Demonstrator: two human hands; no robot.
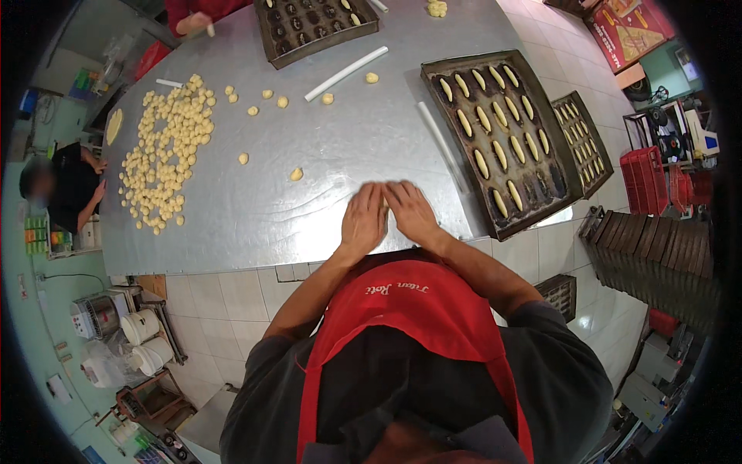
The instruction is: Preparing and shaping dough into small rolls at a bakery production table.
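Observation:
My left hand and my right hand lie flat, palms down, on the metal table by its near edge. Their fingers stretch forward and the fingertips meet; whatever may be under the palms is hidden. Just ahead and to the left sits a dough ball. On the right stands a dark baking tray with moulds, where rows of pale finger-shaped dough pieces lie. Several moulds at its near right corner hold no dough. A white rod rests along the tray's left side.
Many dough balls spread over the table's left; a few lie loose in the middle near another white rod. A second tray is at the far edge, near a person's hand. A filled tray lies beyond the right edge.

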